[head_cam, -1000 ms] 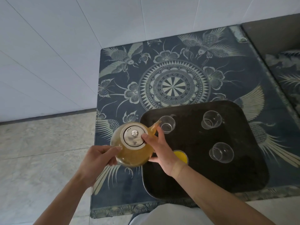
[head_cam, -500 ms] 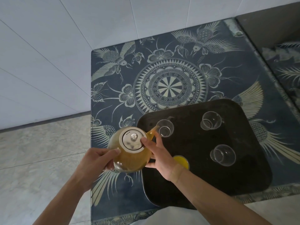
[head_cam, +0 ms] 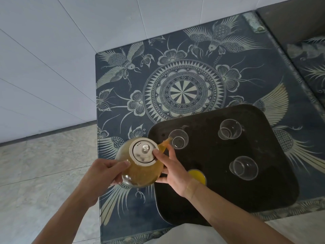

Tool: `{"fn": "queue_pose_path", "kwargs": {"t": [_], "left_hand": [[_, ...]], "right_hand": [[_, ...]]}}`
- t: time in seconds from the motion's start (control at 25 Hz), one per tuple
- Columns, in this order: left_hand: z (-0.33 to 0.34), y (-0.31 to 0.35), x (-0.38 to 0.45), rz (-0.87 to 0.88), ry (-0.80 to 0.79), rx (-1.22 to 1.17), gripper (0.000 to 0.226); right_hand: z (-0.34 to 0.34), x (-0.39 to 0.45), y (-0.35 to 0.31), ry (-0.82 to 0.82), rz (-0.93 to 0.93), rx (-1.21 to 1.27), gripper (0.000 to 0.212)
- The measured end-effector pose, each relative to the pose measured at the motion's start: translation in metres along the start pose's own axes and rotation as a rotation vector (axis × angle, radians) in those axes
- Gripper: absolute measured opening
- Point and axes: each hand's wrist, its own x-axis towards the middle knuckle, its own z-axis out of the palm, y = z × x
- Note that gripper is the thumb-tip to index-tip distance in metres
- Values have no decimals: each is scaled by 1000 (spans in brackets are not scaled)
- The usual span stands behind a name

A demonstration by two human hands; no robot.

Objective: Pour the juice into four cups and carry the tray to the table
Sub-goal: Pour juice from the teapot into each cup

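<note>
The glass teapot (head_cam: 140, 162) of juice has crept closer to the tray (head_cam: 274, 187), and its spout (head_cam: 165, 143) now touches the rim of the tray's far-left cup (head_cam: 178, 139), so the second pour looks imminent. The left hand (head_cam: 103, 175) keeps its grip curled round the pot's side while the right hand (head_cam: 173, 170) presses a fingertip on the lid (head_cam: 143, 152); one cup (head_cam: 197, 176) at the tray's near-left is already full, the other two still empty.

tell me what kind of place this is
Probably a home or tea-room corner: a low table with a blue patterned cloth stands against a white panelled wall on a stone tile floor, bearing a black tray of glass cups.
</note>
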Motion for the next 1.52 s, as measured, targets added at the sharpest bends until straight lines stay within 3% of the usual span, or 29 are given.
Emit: {"fn": "queue_pose_path", "kwargs": {"t": [0.68, 0.84, 1.52], "left_hand": [[6, 20, 1, -56, -10, 60, 41], [6, 23, -1, -63, -9, 79, 49], [4, 26, -5, -84, 20, 114, 39]], "right_hand": [[-2, 3, 3, -2, 14, 69, 85], [-3, 4, 3, -5, 11, 68, 84], [-3, 4, 7, -17, 6, 58, 80]]}}
